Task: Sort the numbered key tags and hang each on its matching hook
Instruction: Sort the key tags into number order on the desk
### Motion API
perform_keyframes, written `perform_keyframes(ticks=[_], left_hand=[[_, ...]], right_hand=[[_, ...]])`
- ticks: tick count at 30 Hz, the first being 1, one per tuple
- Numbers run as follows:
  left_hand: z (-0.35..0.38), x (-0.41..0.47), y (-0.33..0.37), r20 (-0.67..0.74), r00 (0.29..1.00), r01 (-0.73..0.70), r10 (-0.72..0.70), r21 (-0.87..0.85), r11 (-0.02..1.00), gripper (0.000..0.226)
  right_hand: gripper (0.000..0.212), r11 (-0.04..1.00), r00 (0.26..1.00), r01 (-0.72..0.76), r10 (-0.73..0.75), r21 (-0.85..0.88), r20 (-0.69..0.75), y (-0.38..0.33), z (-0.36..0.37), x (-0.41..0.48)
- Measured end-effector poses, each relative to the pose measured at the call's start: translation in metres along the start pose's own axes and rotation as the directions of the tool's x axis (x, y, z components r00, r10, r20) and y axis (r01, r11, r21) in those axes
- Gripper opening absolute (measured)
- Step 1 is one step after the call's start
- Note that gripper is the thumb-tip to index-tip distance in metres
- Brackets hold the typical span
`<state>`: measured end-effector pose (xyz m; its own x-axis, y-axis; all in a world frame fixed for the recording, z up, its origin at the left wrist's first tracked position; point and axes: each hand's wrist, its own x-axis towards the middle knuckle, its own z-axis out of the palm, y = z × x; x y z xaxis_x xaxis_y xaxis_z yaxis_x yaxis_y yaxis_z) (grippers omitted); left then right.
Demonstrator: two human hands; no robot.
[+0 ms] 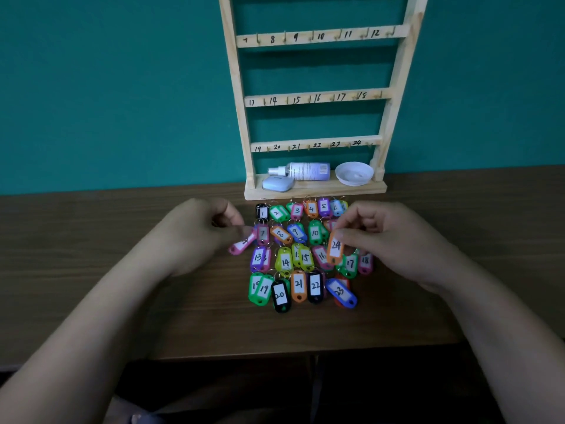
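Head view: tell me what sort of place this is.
Probably an indoor desk set up for a sorting exercise: a wooden table against a plain teal wall, a wooden rack with hand-numbered hooks, and rows of coloured key tags laid out in front of it.

The left hand (195, 232) and right hand (391, 240) are bare, and so are the 2 wrists and long forearms behind them. Well behind the left hand, under its forearm, a dim bluish-grey patch (143, 419) shows — too dark to tell what.
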<state>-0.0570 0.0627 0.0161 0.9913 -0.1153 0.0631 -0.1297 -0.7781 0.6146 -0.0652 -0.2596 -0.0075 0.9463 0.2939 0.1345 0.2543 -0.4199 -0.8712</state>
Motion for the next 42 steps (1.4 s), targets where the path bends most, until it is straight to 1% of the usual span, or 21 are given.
perform_keyframes(ticks=[5,8,13,17,19,22,24,26,27,30,32,36,39,42], left_hand=[[0.020,-0.012,0.031,0.027,0.997,-0.072,0.075,-0.114,0.991,0.022],[0.036,-0.017,0.045,0.080,0.991,-0.092,0.108,-0.176,0.980,0.022],[0.060,-0.020,0.060,0.139,0.982,-0.095,0.130,-0.236,0.967,0.025],[0.074,-0.021,0.069,0.176,0.974,-0.096,0.140,-0.239,0.966,0.022],[0.079,-0.021,0.072,0.179,0.973,-0.100,0.144,-0.232,0.967,0.022],[0.086,-0.020,0.077,0.173,0.972,-0.118,0.159,-0.222,0.968,0.022],[0.090,-0.019,0.079,0.137,0.974,-0.149,0.178,-0.195,0.969,0.021],[0.094,-0.019,0.082,0.090,0.975,-0.183,0.201,-0.178,0.967,0.020],[0.096,-0.018,0.084,0.079,0.975,-0.192,0.209,-0.179,0.965,0.020],[0.103,-0.017,0.088,0.062,0.972,-0.213,0.225,-0.165,0.963,0.018],[0.106,-0.015,0.089,0.048,0.970,-0.229,0.237,-0.132,0.964,0.016],[0.112,-0.012,0.090,0.039,0.970,-0.237,0.241,-0.079,0.968,0.014],[0.116,-0.011,0.089,0.056,0.966,-0.251,0.251,-0.023,0.968,0.011],[0.118,-0.011,0.089,0.064,0.954,-0.297,0.293,0.054,0.953,0.006]], right_hand=[[0.004,0.985,0.976,-0.104,0.128,-0.138,0.177,0.006,-0.020,-0.007],[0.003,0.968,0.960,-0.116,0.166,-0.221,0.227,0.008,-0.027,-0.010],[0.002,0.954,0.948,-0.135,0.203,-0.267,0.244,0.008,-0.033,-0.013],[0.003,0.935,0.947,-0.154,0.232,-0.318,0.223,0.011,-0.031,-0.012],[0.004,0.921,0.944,-0.164,0.251,-0.354,0.214,0.013,-0.031,-0.012],[0.006,0.899,0.956,-0.146,0.235,-0.413,0.174,0.015,-0.033,-0.012],[0.006,0.876,0.966,-0.128,0.216,-0.465,0.140,0.015,-0.035,-0.012],[0.003,0.888,0.977,-0.118,0.183,-0.445,0.106,0.015,-0.037,-0.012],[0.000,0.913,0.982,-0.108,0.158,-0.393,0.099,0.014,-0.037,-0.013],[0.005,0.979,0.982,-0.087,0.115,-0.186,0.147,0.009,-0.038,-0.016],[0.012,0.987,0.978,-0.086,0.109,-0.134,0.180,0.008,-0.038,-0.017],[0.025,0.983,0.969,-0.105,0.135,-0.150,0.205,0.011,-0.037,-0.017],[0.023,0.976,0.964,-0.121,0.159,-0.179,0.214,0.014,-0.037,-0.015],[0.021,0.963,0.957,-0.127,0.182,-0.239,0.227,0.016,-0.038,-0.014]])
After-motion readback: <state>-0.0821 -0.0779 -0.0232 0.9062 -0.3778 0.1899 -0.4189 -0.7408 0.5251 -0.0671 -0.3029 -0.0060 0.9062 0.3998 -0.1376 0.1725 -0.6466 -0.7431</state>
